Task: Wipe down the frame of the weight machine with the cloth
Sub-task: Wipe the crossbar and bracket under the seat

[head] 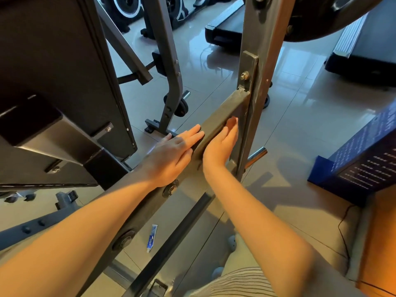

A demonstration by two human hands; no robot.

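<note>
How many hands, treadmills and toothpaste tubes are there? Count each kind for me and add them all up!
Hands: 2, the left hand and the right hand
Treadmills: 2, the far treadmill and the right treadmill
Tubes: 1, the toothpaste tube on the floor
Total: 5

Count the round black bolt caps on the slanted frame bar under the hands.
2. One bolt cap sits by the wrist of the left hand; the other lies lower down the bar, beside the left forearm. The arms may hide more.
</note>
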